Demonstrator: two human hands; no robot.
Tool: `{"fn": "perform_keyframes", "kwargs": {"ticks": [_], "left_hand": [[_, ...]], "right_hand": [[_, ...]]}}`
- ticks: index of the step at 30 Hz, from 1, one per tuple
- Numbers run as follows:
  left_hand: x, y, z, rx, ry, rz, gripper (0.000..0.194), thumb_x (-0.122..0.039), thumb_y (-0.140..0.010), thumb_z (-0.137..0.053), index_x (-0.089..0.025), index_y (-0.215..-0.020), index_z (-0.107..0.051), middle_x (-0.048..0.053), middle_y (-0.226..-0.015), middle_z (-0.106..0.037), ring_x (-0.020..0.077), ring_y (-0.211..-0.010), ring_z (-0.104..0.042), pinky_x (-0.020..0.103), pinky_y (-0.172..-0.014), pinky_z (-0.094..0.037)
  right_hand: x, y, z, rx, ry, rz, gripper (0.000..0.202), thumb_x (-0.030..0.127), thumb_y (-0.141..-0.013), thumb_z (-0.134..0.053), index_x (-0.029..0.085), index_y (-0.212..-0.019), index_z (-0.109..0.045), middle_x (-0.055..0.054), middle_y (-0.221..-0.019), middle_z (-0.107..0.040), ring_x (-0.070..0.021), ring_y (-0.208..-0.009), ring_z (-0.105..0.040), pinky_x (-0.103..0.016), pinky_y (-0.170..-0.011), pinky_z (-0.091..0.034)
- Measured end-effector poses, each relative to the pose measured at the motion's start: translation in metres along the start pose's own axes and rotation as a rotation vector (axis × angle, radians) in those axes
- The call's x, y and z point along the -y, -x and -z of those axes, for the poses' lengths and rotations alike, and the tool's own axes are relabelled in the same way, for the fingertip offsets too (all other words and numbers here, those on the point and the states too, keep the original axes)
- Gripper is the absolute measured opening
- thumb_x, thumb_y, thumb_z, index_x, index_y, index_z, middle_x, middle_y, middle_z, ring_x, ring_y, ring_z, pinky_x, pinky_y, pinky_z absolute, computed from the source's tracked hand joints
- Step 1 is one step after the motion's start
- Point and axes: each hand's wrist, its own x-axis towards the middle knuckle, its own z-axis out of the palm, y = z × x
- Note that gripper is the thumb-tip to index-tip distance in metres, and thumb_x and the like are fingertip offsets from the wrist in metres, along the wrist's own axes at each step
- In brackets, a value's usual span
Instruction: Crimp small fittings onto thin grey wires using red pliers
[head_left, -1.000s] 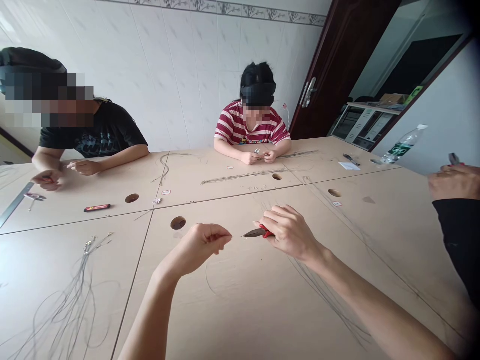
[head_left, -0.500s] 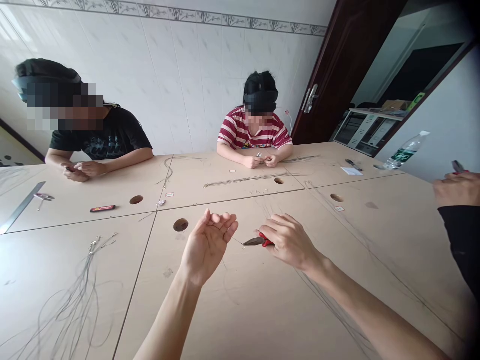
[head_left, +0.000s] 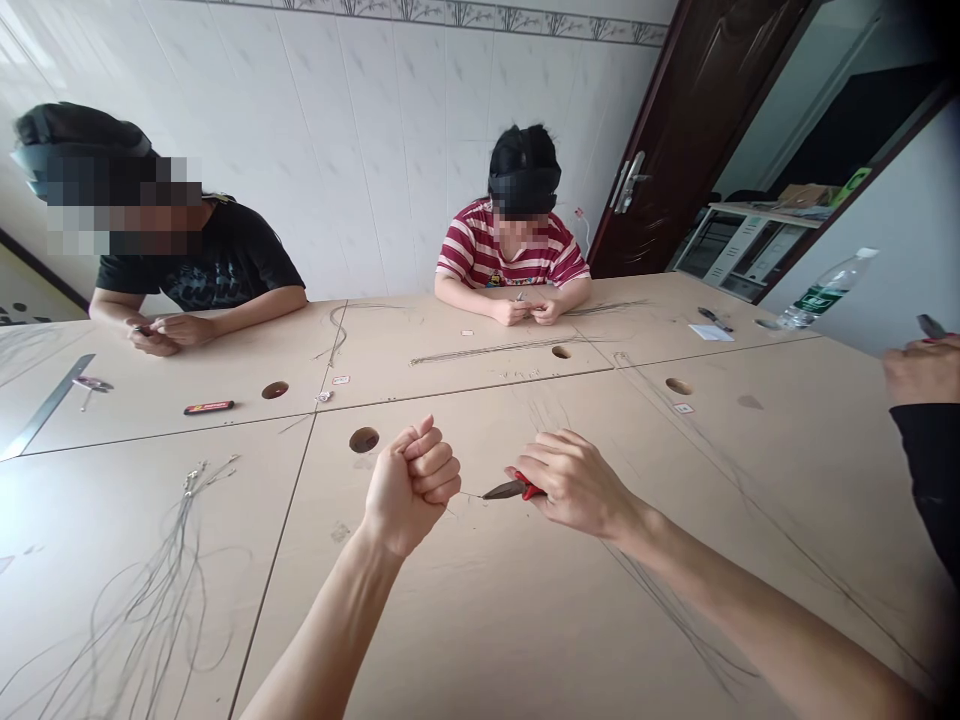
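My left hand [head_left: 417,482] is closed in a fist, palm side toward me, just left of the pliers. A thin wire [head_left: 472,495] runs from its curled fingers to the jaw tips. The fingers of my right hand [head_left: 581,487] are wrapped round the red handles of the pliers [head_left: 505,490], whose dark jaws point left and look closed on the wire's end. Behind and below my right wrist, several grey wires [head_left: 667,605] lie on the table.
A bundle of grey wires [head_left: 176,540] spreads at the left. Beyond are a red-and-black cutter [head_left: 209,407], a steel ruler [head_left: 52,405], table holes [head_left: 364,440] and a water bottle [head_left: 829,290]. Two people sit opposite; another person's hand [head_left: 919,372] holds a tool at right.
My left hand has gone from open, palm up, to a closed fist round the wire. My right hand keeps its hold on the pliers. The view has shifted slightly.
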Motion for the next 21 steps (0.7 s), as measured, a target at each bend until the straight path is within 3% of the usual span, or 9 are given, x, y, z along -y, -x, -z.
{"fn": "perform_keyframes", "kwargs": {"ticks": [6,12,17,21], "left_hand": [[0.001,-0.001,0.005,-0.029,-0.081,0.038,0.045,-0.022,-0.091,-0.041,-0.022,-0.052,-0.018,-0.009,-0.05,-0.004,0.006,-0.039,-0.008,0.02,-0.036,-0.009],[0.003,-0.001,0.009,-0.045,-0.073,0.052,0.045,-0.022,-0.09,-0.042,-0.022,-0.053,-0.017,-0.01,-0.049,-0.005,0.0057,-0.037,-0.008,0.02,-0.034,-0.01],[0.007,-0.007,0.015,-0.075,-0.02,0.062,0.045,-0.022,-0.093,-0.038,-0.022,-0.053,-0.018,-0.009,-0.05,-0.005,0.006,-0.037,-0.008,0.02,-0.033,-0.012],[0.011,-0.008,0.022,0.013,-0.055,-0.021,0.043,-0.025,-0.094,-0.045,-0.019,-0.054,-0.03,-0.009,-0.05,-0.015,0.0055,-0.039,-0.018,0.018,-0.035,-0.02]], "right_hand": [[-0.002,0.001,0.005,0.072,-0.016,0.049,0.015,0.004,-0.071,-0.054,0.018,-0.068,-0.057,0.002,-0.059,-0.059,-0.0132,-0.061,-0.044,-0.028,-0.059,-0.022],[0.0,0.004,0.006,0.086,-0.007,0.064,0.018,0.008,-0.079,-0.054,0.018,-0.063,-0.053,0.002,-0.058,-0.057,-0.0128,-0.059,-0.041,-0.028,-0.058,-0.021],[0.0,0.008,0.002,0.084,0.005,0.078,0.021,0.005,-0.077,-0.052,0.018,-0.061,-0.05,0.002,-0.056,-0.055,-0.0127,-0.058,-0.04,-0.028,-0.058,-0.019],[-0.006,0.012,-0.002,0.087,-0.001,0.051,0.019,0.001,-0.069,-0.05,0.018,-0.061,-0.05,0.002,-0.056,-0.054,-0.0127,-0.059,-0.04,-0.027,-0.057,-0.021]]}}
